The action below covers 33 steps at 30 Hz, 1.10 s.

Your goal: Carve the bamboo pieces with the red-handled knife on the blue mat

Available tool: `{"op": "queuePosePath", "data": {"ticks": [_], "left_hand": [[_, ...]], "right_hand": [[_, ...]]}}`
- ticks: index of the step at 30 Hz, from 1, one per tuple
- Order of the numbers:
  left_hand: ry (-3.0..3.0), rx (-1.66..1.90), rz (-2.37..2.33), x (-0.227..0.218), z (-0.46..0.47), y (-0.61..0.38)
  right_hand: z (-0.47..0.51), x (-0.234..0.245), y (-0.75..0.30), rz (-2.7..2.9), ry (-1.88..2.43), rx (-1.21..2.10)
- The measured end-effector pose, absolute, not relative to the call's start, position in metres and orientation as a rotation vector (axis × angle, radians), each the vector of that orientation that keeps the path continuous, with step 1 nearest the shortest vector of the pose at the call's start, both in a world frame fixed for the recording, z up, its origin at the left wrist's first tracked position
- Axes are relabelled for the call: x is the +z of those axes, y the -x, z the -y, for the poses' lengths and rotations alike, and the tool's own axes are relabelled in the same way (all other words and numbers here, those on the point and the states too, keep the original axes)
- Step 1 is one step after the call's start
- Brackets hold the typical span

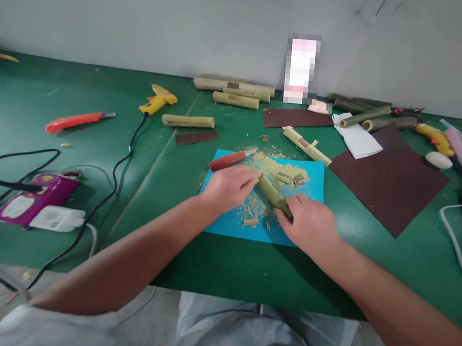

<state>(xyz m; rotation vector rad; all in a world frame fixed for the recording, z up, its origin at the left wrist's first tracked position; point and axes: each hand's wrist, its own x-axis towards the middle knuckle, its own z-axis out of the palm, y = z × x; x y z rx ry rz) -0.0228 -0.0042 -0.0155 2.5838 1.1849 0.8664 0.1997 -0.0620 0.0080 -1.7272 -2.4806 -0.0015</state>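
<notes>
A green bamboo tube [270, 190] lies aslant between my two hands, over a blue sheet [219, 222]. My right hand [311, 219] is wrapped round its near, right end. At the far, left end, the closed fingers of my left hand [232, 186] pinch the tube. A narrow dark patch shows between those fingers; I cannot make out what it is. Just beyond my left hand rests a red-handled utility knife [230, 160]. Pale shavings [281, 171] and small bamboo scraps [250, 222] are scattered over the sheet around the tube.
Cut bamboo pieces [236, 100] lie along the wall. Brown sandpaper [390, 180] is spread at right, near a white paper [359, 138]. At left are a yellow glue gun [159, 100], an orange cutter [77, 122] and a purple power strip [37, 200] with trailing cords.
</notes>
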Motion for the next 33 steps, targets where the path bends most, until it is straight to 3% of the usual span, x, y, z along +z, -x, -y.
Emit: {"op": "queuePosePath", "data": {"ticks": [11, 15, 19, 33], "left_hand": [[-2.732, 0.809, -1.019, -0.019, 0.0, 0.025], [-2.646, 0.951, -1.183, -0.02, -0.001, 0.026], [-2.689, 0.835, -1.029, -0.02, 0.002, 0.023], [-2.718, 0.86, -1.191, -0.019, 0.005, 0.024]], "right_hand": [[0.062, 0.012, -0.199, 2.524, 1.748, 0.072], [0.062, 0.012, -0.199, 2.519, 1.758, 0.068], [0.062, 0.013, -0.199, 2.537, 1.754, 0.07], [0.061, 0.014, -0.198, 2.525, 1.764, 0.122]]}}
